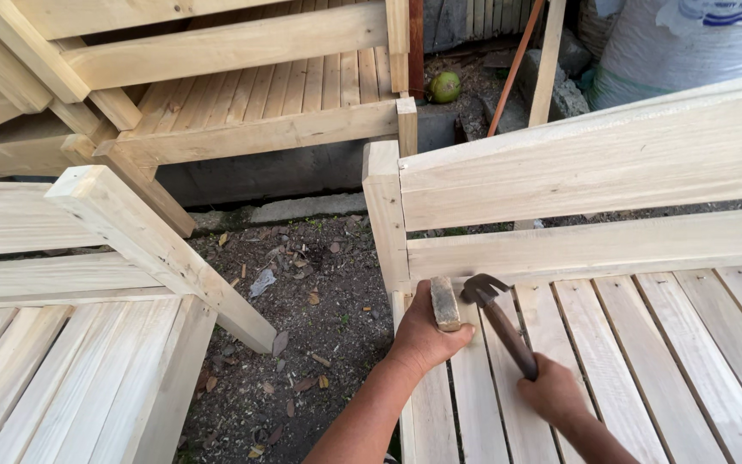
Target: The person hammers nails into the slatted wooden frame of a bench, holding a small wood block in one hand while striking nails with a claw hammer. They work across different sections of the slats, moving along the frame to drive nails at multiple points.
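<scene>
Wood block [445, 302]: small, short, pale offcut, held upright at the back left corner of the slatted bench seat [646, 361], just beside the corner post [384, 215] and below the lower back rail [594, 245]. Its lower end rests on or very near a slat; exact contact not resolvable.

Left hand [422, 339]: closed around the block, thumb on the near face, fingers wrapped behind it. Forearm enters from the bottom centre of the frame.

Right hand [553, 395]: fist closed tight on the lower end of the handle of a claw hammer [500, 322]. Handle dark brown, slanting up and to the left. Metal head sits just to the right of the block, close to its top; whether the head touches the block cannot be told.

Surroundings: unfinished pale timber throughout. A second slatted bench [70, 361] lies at lower left, with an angled leg [165, 253] crossing above the ground. A third frame [251, 94] stands at the top, its slats running away from the camera. Between the benches, bare dark soil [302, 344] with dry leaves and scraps.

Containers: one large white woven sack [689, 43] at upper right, bulging full; contents not visible. A green round fruit [444, 86] lies on the ground near the top centre, beside a thin reddish rod [513, 69] leaning upward
</scene>
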Demonstrator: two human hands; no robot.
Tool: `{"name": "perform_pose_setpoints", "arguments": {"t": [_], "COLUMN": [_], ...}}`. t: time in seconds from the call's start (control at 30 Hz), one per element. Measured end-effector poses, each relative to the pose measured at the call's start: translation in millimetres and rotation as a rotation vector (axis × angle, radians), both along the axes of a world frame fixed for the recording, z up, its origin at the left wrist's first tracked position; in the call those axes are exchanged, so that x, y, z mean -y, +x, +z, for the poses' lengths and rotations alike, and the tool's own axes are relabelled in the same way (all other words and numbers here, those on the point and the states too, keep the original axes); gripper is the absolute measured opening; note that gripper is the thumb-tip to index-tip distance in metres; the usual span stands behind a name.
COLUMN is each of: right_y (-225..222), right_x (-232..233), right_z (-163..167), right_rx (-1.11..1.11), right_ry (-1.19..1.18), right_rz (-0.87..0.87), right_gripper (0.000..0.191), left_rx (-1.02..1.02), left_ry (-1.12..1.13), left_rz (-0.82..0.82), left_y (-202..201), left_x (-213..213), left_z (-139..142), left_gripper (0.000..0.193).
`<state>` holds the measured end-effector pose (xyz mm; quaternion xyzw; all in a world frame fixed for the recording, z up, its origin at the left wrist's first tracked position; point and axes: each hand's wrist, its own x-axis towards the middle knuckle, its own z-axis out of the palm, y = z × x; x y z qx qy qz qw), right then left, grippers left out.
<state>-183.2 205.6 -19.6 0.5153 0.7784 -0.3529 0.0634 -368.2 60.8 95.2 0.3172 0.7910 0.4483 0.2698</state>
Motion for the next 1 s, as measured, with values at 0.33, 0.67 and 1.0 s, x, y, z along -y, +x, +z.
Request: {"name": "perform_pose_setpoints", "arguments": {"t": [0.33, 0.67, 1.0], "right_y": [6, 2, -17], "right_x": [-2, -2, -10], "right_z": [26, 23, 20], "right_rx": [-0.371, -0.013, 0.091], "right_ry": [-0.005, 0.005, -0.001], "right_rz": [-0.112, 0.066, 0.035], "right_gripper": [0.032, 0.038, 0.043], "left_rx": [0.009, -0.013, 0.009], "left_ry": [0.100, 0.025, 0.012], "left_rz": [0.025, 0.012, 0.016], "left_y": [0, -1, 1], "left_x": [0, 1, 2], "left_z": [0, 2, 4], "left_gripper": [0.064, 0.066, 0.066]}}
